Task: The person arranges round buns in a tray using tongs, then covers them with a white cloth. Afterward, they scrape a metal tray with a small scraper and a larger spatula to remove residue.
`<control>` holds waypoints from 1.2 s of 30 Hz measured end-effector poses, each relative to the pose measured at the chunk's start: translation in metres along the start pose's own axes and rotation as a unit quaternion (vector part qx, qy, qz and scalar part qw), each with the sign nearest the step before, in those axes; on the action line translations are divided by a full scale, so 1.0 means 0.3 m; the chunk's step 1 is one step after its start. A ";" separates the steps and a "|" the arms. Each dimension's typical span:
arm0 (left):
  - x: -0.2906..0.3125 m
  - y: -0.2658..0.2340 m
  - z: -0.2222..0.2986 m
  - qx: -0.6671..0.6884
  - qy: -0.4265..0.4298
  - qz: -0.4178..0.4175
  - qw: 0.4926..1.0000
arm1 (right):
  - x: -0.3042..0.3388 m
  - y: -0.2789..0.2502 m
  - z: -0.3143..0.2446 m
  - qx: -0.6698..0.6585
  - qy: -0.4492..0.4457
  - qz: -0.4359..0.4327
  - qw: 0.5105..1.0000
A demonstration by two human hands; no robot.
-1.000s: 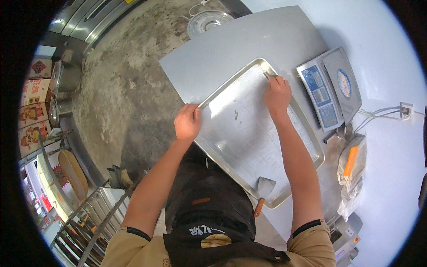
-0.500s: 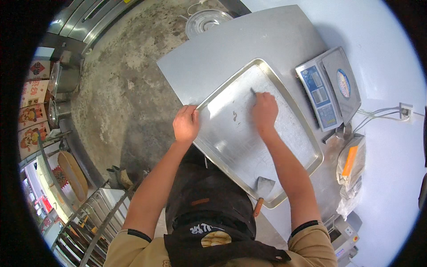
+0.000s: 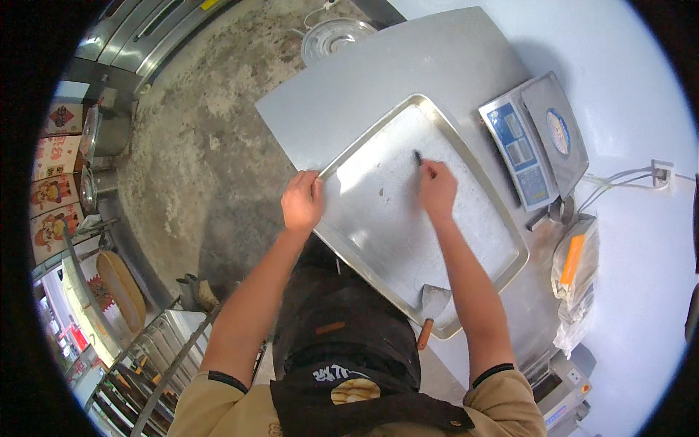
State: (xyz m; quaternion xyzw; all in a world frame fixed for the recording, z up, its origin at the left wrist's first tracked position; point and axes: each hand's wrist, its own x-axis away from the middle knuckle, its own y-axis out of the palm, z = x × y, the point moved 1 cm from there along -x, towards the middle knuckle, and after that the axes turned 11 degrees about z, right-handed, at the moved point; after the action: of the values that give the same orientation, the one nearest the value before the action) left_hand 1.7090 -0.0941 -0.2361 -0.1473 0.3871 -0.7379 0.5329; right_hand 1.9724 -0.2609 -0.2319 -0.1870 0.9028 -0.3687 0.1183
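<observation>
A large shallow metal baking tray (image 3: pixel 375 237) lies at a slant on the steel table, its near left side jutting past the table edge. My left hand (image 3: pixel 301 201) is closed on the tray's left rim. Over the tray's far middle, my right hand (image 3: pixel 437 191) pinches a small, thin dark piece (image 3: pixel 418 156), whose kind I cannot make out. Bits of dark residue (image 3: pixel 381 192) stick to the tray bottom left of that hand. A scraper (image 3: pixel 435 298) with a wide metal blade and wooden handle rests across the tray's near corner, touched by neither hand.
On the steel table (image 3: pixel 364 84), a digital scale (image 3: pixel 520 146) stands right of the tray, with a plastic bag (image 3: pixel 574 280) nearer me. Cables run to a wall socket (image 3: pixel 662 175). A round metal lid (image 3: pixel 331 40) shows beyond the table; a metal rack (image 3: pixel 149 371) stands at lower left.
My right hand has shifted slightly toward me and turned, so the dark piece shows more clearly. The left hand keeps its hold on the rim.
</observation>
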 end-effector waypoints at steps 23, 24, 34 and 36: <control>-0.001 0.008 -0.033 0.039 -0.052 -0.007 0.998 | 0.432 0.188 -0.205 0.029 -0.290 -0.090 0.952; -0.001 0.008 -0.033 0.044 -0.060 -0.003 0.997 | 0.445 0.184 -0.213 0.017 -0.286 -0.098 0.953; 0.134 0.038 -0.123 0.237 -0.282 0.107 0.923 | -0.094 -0.004 -0.034 0.141 -0.198 0.117 0.963; 0.204 0.083 -0.141 0.248 -0.343 0.148 0.894 | -0.142 0.005 -0.004 0.143 -0.193 0.108 0.965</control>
State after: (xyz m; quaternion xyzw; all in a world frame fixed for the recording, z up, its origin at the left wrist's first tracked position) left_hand 1.6752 -0.1349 -0.2941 -0.1952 0.0022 -0.6266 0.7545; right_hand 2.0100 -0.2410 -0.2289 -0.1375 0.8158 -0.4356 0.3546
